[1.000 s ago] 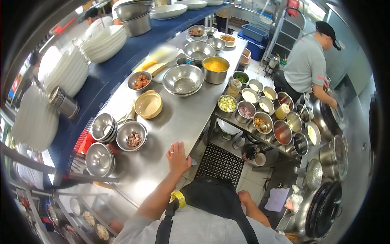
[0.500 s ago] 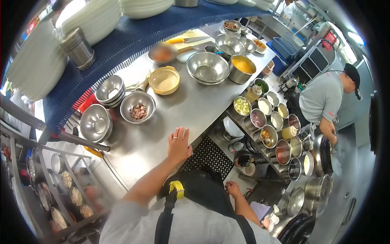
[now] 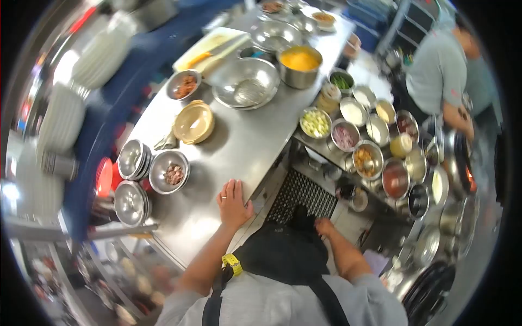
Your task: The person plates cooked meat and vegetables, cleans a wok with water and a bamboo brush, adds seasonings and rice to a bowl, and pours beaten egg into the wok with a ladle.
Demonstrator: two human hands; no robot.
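My left hand (image 3: pixel 234 204) lies flat on the steel worktop (image 3: pixel 247 142), near its edge, with fingers stretched out and nothing held. A steel bowl of chopped meat (image 3: pixel 173 175) sits just beyond it to the left. Farther up the worktop stand a tan bowl (image 3: pixel 191 126), a small bowl of reddish food (image 3: pixel 186 85) and a large steel bowl (image 3: pixel 261 84). My right hand (image 3: pixel 324 227) hangs low beside the black apron (image 3: pixel 277 252), touching no food or container. Its fingers are mostly hidden and blurred; nothing shows in it.
Stacked steel bowls (image 3: pixel 130 202) line the worktop's left side. A pot of orange liquid (image 3: pixel 300 64) stands near the far edge. To the right, a rack holds several ingredient containers, including chopped greens (image 3: pixel 315 123). A co-worker (image 3: pixel 437 73) stands beyond. A perforated black mat (image 3: pixel 302 195) covers some floor.
The camera view has shifted and turned, so the worktop and bowls appear moved. My left hand stays flat on the worktop; my right hand stays low at my side.
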